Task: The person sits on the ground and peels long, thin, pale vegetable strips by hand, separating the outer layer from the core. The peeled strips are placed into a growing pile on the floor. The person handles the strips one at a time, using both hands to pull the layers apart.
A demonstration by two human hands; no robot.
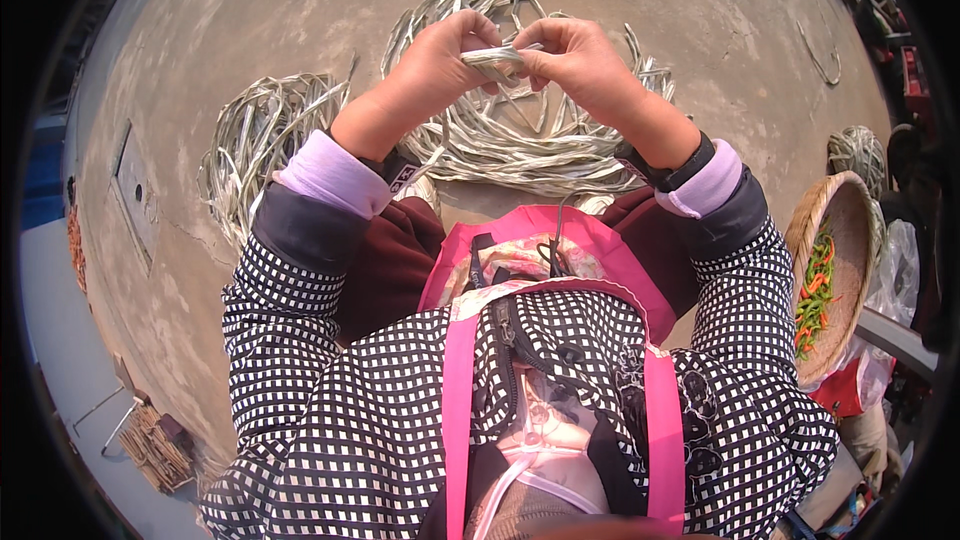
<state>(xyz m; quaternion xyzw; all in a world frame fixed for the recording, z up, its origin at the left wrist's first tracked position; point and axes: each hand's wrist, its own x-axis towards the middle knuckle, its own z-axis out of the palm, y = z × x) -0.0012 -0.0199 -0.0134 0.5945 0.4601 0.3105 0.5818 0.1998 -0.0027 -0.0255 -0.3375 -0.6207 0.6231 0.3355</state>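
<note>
Both hands meet above a large loose coil of pale, twisted plant-fibre or plastic-like cord (525,157) on the concrete ground. My left hand (442,52) is closed around a small folded bundle of the cord (491,60), which sticks out between thumb and fingers. At the bundle's right end, the thumb and forefinger of my right hand (577,64) pinch the cord. Some fingertips lie behind the bundle and are hidden. A second heap of the same cord (262,135) rests on the ground to the left, partly covered by my sleeve.
At the right stands a tilted woven basket (847,255) with green and red chili peppers (816,300). Another cord coil (856,154) lies behind it. One loose strand (821,64) is at the upper right. Bundled sticks (156,446) lie at the lower left.
</note>
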